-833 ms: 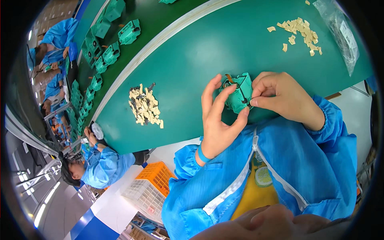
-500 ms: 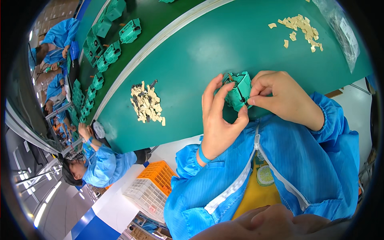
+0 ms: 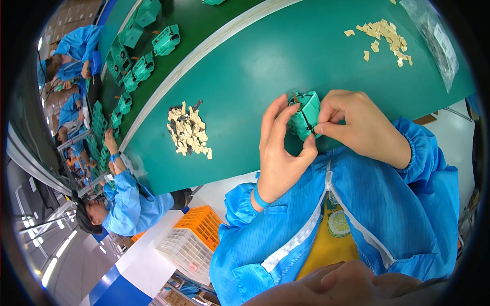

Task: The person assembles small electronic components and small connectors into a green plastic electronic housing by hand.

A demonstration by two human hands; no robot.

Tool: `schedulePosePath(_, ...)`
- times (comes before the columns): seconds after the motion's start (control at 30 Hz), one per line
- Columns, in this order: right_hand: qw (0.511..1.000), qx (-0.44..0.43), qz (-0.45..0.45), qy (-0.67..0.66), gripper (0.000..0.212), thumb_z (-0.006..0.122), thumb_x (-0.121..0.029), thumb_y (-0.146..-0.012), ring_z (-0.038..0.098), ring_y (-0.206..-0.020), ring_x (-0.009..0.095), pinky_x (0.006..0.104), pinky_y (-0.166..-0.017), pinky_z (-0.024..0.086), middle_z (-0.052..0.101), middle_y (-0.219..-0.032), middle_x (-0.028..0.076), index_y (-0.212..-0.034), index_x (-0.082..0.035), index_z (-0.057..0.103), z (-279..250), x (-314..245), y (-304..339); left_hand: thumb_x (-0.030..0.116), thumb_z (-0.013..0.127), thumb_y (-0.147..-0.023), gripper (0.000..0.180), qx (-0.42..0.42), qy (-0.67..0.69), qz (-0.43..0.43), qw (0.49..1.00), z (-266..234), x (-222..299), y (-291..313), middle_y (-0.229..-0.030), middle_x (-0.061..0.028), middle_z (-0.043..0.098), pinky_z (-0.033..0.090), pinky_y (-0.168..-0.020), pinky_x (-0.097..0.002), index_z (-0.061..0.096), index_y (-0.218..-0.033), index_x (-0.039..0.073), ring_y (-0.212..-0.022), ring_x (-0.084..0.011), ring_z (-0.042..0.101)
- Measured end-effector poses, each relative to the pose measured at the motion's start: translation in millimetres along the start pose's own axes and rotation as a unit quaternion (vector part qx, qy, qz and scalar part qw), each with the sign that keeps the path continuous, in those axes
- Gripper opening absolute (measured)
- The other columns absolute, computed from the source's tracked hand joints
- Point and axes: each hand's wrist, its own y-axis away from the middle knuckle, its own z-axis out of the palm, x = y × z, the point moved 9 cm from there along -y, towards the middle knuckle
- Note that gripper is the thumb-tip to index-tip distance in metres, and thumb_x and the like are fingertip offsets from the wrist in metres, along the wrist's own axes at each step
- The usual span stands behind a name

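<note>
Two bare hands are used on one small, boxy, teal-green plastic housing (image 3: 309, 107), which sits at the near edge of the green worktable (image 3: 245, 127). By the left hand (image 3: 282, 159) the housing is steadied, with fingertips at its far left side and thumb at its near edge. By the right hand (image 3: 346, 121) thumb and forefinger are pinched at the near right corner, beside a thin black strip (image 3: 308, 122); whether anything is gripped there cannot be told. The housing is judged light, stiff and fairly smooth, best held by its outer walls, clear of the strip.
</note>
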Motion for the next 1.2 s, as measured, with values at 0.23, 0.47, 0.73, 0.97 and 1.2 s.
schedulePosePath(0.23, 0.981, -0.061, 0.008, -0.186, 0.025, 0.073, -0.009, -0.092, 0.068, -0.079, 0.016, 0.0287, -0.071, 0.055, 0.066, -0.087, 0.006, -0.101, -0.004, 0.050, -2, 19, -19, 0.003, 0.077, -0.082, 0.056, 0.015, 0.124, -0.028, 0.992, -13, -5, -8, -0.152, -0.0181, 0.043, 0.052, -0.103, -0.0413, 0.059, -0.135, 0.002, -0.134, -0.0320, 0.054)
schedulePosePath(0.47, 0.964, 0.004, -0.005, -0.266, 0.020, 0.067, -0.010, -0.098, 0.064, -0.098, 0.012, 0.0269, -0.084, 0.051, 0.067, -0.098, 0.004, -0.113, -0.003, 0.057, -13, -1, -32, 0.013, 0.077, -0.082, 0.040, 0.229, -0.198, 0.120, 0.945, -78, 31, -65, -0.141, -0.0216, 0.054, 0.047, -0.106, -0.0439, 0.070, -0.120, 0.002, -0.134, -0.0377, 0.051)
schedulePosePath(0.73, 0.987, -0.007, -0.015, -0.160, 0.008, 0.065, -0.006, -0.100, 0.062, -0.089, 0.008, 0.0217, -0.080, 0.049, 0.068, -0.098, 0.003, -0.106, -0.001, 0.061, -12, 17, -22, 0.018, 0.078, -0.084, 0.049, 0.401, -0.323, 0.141, 0.846, -133, -29, -193, -0.145, -0.0262, 0.046, 0.040, -0.109, -0.0556, 0.062, -0.125, -0.004, -0.130, -0.0464, 0.044)
schedulePosePath(0.97, 0.994, 0.004, 0.002, -0.105, 0.007, 0.062, -0.007, -0.100, 0.061, -0.090, 0.009, 0.0236, -0.084, 0.049, 0.068, -0.097, 0.005, -0.103, 0.000, 0.063, -28, 35, -5, 0.018, 0.076, -0.087, 0.032, 0.285, -0.264, 0.184, 0.903, -94, -11, -137, -0.134, -0.0223, 0.057, 0.045, -0.106, -0.0518, 0.067, -0.114, 0.003, -0.125, -0.0429, 0.054)
schedulePosePath(1.2, 0.994, -0.021, 0.000, -0.105, 0.008, 0.061, -0.008, -0.100, 0.061, -0.089, 0.010, 0.0247, -0.084, 0.049, 0.068, -0.096, 0.005, -0.100, 0.000, 0.063, -14, 30, -15, 0.008, 0.073, -0.085, 0.015, 0.334, -0.358, -0.006, 0.872, -173, -93, -34, -0.095, -0.0171, 0.067, 0.054, -0.079, -0.0460, 0.074, -0.099, 0.003, -0.088, -0.0394, 0.065)
